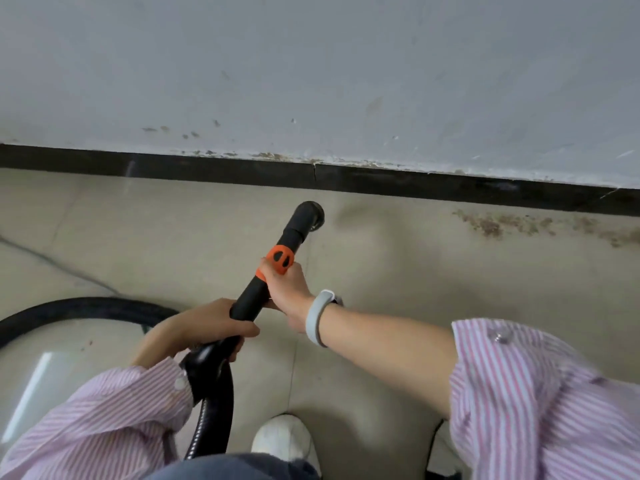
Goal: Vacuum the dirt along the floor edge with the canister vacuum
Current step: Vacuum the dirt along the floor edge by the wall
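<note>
A black vacuum wand with an orange collar slants from my hands down to the floor. Its round nozzle end sits on the beige tiles just short of the black skirting. My right hand grips the wand just below the orange collar. My left hand holds the wand's lower end where the black hose joins. A band of brown dirt lies along the floor edge to the right of the nozzle.
The hose loops away across the floor at left. A thin grey cable runs over the tiles on the left. My white shoe stands below the hands. A scuffed grey wall rises above the skirting.
</note>
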{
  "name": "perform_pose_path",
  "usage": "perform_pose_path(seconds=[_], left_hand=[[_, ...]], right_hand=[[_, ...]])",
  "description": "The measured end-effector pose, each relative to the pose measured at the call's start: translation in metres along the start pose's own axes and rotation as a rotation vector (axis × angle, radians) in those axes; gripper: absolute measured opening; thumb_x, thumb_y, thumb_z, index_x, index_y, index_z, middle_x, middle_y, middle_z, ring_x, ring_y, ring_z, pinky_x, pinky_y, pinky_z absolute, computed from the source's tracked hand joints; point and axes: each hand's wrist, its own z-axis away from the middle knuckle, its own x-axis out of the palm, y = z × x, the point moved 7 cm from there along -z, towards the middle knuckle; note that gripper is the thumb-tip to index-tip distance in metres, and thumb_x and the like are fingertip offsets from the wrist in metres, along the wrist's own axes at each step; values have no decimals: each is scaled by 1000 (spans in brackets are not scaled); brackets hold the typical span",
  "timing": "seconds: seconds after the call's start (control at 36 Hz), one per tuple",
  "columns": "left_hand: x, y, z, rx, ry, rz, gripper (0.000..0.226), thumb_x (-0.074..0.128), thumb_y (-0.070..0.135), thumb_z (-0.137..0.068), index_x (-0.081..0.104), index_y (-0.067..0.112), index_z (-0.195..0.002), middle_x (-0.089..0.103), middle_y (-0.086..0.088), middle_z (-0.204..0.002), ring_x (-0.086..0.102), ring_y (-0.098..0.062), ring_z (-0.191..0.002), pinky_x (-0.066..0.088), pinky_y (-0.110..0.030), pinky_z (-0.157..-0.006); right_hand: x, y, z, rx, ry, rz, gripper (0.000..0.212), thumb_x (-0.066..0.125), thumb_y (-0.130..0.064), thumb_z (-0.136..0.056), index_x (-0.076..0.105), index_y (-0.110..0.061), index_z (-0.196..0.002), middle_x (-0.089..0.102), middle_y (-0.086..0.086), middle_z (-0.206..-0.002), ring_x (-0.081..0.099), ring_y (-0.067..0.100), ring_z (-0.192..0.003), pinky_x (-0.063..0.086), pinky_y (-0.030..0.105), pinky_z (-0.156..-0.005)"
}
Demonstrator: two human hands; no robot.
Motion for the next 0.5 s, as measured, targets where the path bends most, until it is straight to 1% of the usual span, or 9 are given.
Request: perform_pose_path(seconds=[0.06, 0.08, 0.14, 0.17, 0.19, 0.28, 0.33, 0.39, 0.5], left_hand=[[0, -16, 7, -23, -37, -44, 20, 62, 19, -89, 59, 0, -83, 65, -7, -58, 64, -24, -61, 54, -31, -68], [0, -23, 10, -22, -49, -56, 26, 61, 23, -91, 60, -2, -96, 66, -8, -60, 64, -24, -63, 54, -29, -68], [0, -32, 11, -2, -52, -47, 41, 60, 30, -92, 56, -1, -117, 68, -10, -66, 66, -22, -62, 54, -29, -67], [-1, -33, 10, 13, -46, -38, 43, 60, 33, -92, 54, 0, -120, 68, -9, -67, 66, -23, -63, 55, -31, -67], [-1, -35, 10, 29, -36, -30, 40, 59, 34, -92, 55, 3, -118, 67, -7, -66, 67, -25, -63, 56, -31, -66], [-2, -34, 9, 63, 14, -28, 24, 56, 35, -93, 56, 11, -101, 65, -2, -62, 66, -29, -61, 55, -34, -64], [-1, -36, 9, 65, 56, -31, 26, 55, 35, -94, 54, 9, -95, 64, -2, -59, 65, -26, -58, 55, -37, -64], [-1, -41, 9, 66, 95, -28, 29, 55, 34, -95, 53, 5, -95, 64, -2, -58, 64, -25, -55, 55, -35, -60], [1, -45, 4, 78, 115, -31, 30, 55, 35, -94, 50, 5, -92, 62, -3, -55, 61, -25, -50, 51, -31, -55]], right_hand=[[14, 16, 2, 38, -2, 1, 60, 53, -42, -89, 36, -6, -134, 59, 11, -112, 60, 25, -102, 54, 44, -91], [19, 24, 3, 56, -3, 6, 61, 53, -42, -89, 36, -5, -134, 60, 12, -111, 61, 26, -101, 54, 45, -91], [25, 36, 3, 83, -6, 8, 61, 53, -42, -89, 36, -4, -133, 60, 12, -111, 61, 27, -102, 53, 44, -91], [25, 39, 1, 89, -5, 10, 61, 53, -42, -89, 36, -5, -133, 61, 11, -111, 62, 27, -102, 53, 43, -92], [25, 41, 1, 97, -2, 20, 61, 53, -43, -89, 36, -5, -133, 61, 10, -110, 62, 27, -101, 52, 41, -92], [26, 41, 2, 107, 10, 34, 64, 54, -46, -85, 39, -6, -133, 63, 9, -110, 63, 26, -99, 52, 39, -90], [30, 42, 0, 109, 12, 10, 74, 55, -51, -76, 40, -7, -133, 64, 10, -110, 64, 27, -98, 53, 43, -90], [33, 48, -6, 107, 9, 2, 80, 55, -54, -69, 41, -7, -132, 64, 11, -110, 65, 28, -97, 54, 46, -89], [33, 48, -3, 104, 12, -29, 71, 56, -49, -73, 43, -6, -129, 64, 11, -109, 65, 27, -96, 55, 45, -87]])
